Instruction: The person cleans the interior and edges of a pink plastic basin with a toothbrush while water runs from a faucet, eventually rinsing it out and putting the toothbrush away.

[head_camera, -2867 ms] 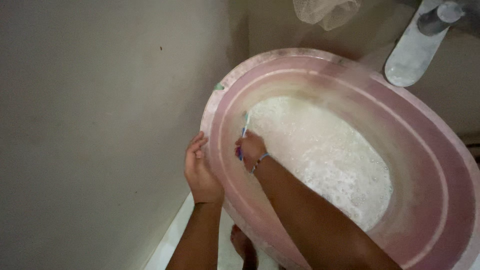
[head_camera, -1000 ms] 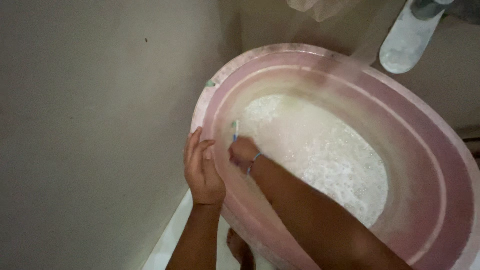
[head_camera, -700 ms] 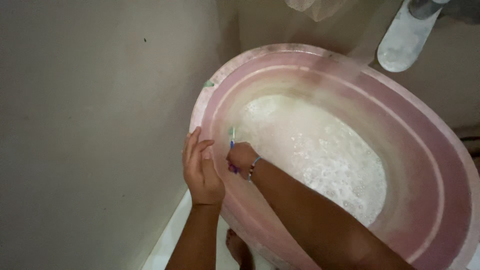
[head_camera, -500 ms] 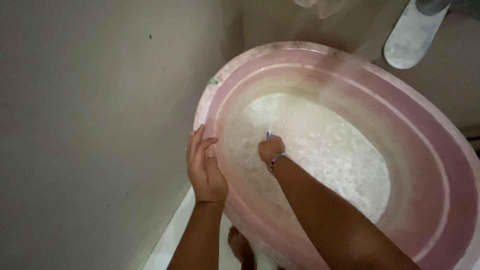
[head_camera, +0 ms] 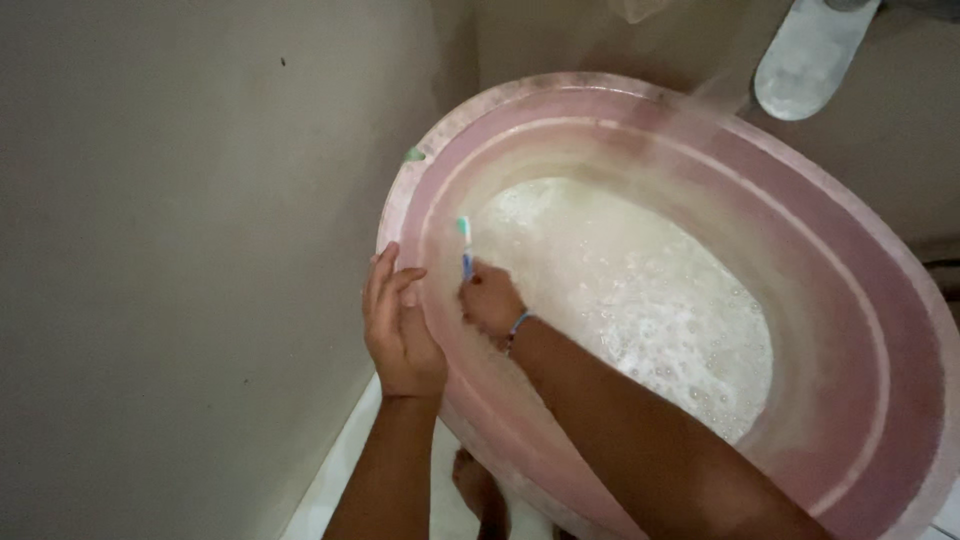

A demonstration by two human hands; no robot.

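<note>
A plain grey wall (head_camera: 180,250) fills the whole left half of the frame, with a small dark speck near the top. Against it, taking up the centre and right, leans a large pink oval tub (head_camera: 850,300), tilted so that its open inside faces the camera; its pale rim runs from the top centre round to the lower right corner. A pool of white soapy water (head_camera: 640,300) lies in the bottom of the tub, foamy with small bubbles toward the lower right. At the top right, outside the tub, a light grey sandal (head_camera: 805,60) rests on the floor. The person's two forearms come up from the bottom edge of the frame. The left hand (head_camera: 398,330) is at the tub's left rim, palm against the outer edge with the fingers curled loosely over it, holding the tub. The right hand (head_camera: 492,300) is inside the tub, just right of the left hand, fist closed around the handle of a toothbrush (head_camera: 465,245); a thin beaded bracelet (head_camera: 516,325) circles that wrist. The toothbrush, blue and white with a green tip, sticks up from the fist, its head against the tub's inner wall above the waterline. A bare foot (head_camera: 480,490) shows at the bottom centre, under the tub.
</note>
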